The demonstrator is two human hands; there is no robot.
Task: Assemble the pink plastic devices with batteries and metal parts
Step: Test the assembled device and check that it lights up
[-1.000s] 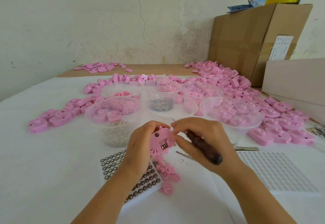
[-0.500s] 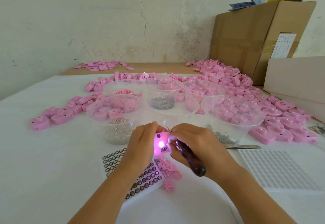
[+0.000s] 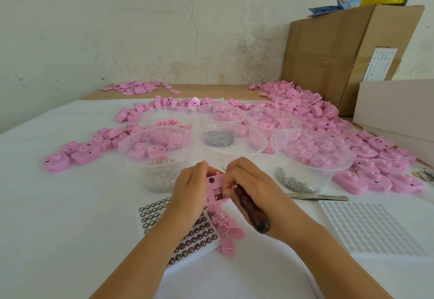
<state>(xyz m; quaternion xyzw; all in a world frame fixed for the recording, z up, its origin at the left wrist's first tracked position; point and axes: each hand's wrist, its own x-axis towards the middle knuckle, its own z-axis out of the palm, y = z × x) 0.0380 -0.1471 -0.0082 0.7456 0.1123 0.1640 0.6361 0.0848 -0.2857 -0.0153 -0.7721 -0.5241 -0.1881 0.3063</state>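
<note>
White table (image 3: 70, 205); slotted pink device (image 3: 215, 189) in left hand (image 3: 190, 193), awl (image 3: 254, 215) in right hand (image 3: 254, 181).

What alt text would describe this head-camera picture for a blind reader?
A person's left hand grips a pink device while the right hand holds a dark-handled tool beside it, above a white table. Clear bowls of parts and heaps of pink shells lie beyond.

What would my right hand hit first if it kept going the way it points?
The pink device in your left hand; your right hand, holding the tool, touches it. Past that, perhaps the clear bowl of metal bits; depth is unclear.
</note>
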